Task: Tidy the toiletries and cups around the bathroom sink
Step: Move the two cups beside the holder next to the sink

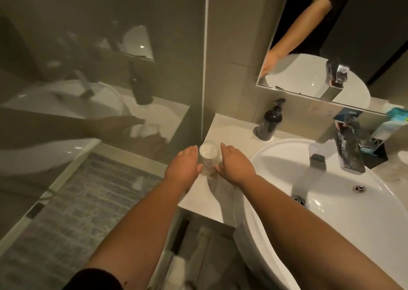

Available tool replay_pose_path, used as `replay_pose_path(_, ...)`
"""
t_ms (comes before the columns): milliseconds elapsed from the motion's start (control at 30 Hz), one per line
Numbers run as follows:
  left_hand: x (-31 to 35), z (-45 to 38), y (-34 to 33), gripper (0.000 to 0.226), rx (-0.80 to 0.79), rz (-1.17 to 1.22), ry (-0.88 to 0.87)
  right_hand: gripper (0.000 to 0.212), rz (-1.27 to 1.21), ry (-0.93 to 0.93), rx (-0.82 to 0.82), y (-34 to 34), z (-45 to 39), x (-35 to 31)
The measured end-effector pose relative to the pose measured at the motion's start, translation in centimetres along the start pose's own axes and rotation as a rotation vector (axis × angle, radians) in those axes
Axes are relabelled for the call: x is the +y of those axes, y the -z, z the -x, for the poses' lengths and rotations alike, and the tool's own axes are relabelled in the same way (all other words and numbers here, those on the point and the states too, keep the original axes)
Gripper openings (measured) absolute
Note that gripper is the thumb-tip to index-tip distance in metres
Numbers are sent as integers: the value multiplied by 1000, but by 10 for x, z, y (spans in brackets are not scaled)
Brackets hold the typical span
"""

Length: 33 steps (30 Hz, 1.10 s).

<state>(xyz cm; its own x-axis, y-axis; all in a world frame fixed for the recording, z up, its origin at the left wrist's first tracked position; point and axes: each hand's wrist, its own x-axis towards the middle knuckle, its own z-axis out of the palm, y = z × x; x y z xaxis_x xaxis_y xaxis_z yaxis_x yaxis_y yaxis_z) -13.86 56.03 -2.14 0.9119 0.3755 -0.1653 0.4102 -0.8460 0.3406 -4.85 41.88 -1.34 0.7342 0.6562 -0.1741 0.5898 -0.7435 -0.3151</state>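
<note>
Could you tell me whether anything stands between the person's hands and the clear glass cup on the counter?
Nothing visible does. The left hand and right hand flank the clear glass cup on the white counter, fingers alongside it. The dark pump bottle stands apart.
</note>
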Motion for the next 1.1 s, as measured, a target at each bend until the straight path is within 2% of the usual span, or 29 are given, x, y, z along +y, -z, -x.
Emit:
replay_pose_path(167, 2, -11, -8, 60, -13, 2, -12, 45, -18, -7, -76, -5, -12, 6)
replay_pose_path(433, 6, -12, -9, 39, 30, 52, -9, 48, -112, -3, -70, -1, -17, 4)
replay_pose_path(767, 46, -5, 41, 44, 123, 183, -96, 46, -211, 33, 120, 66, 13, 2)
replay_pose_path(933, 88, 6, 49, 46, 100, 169, -231, 43, -257, -58, 241, 88, 56, 21)
replay_pose_path(1100, 139, 27, 23, 42, 8, 172, -413, 38, -299, -239, 318, 84, 122, 58)
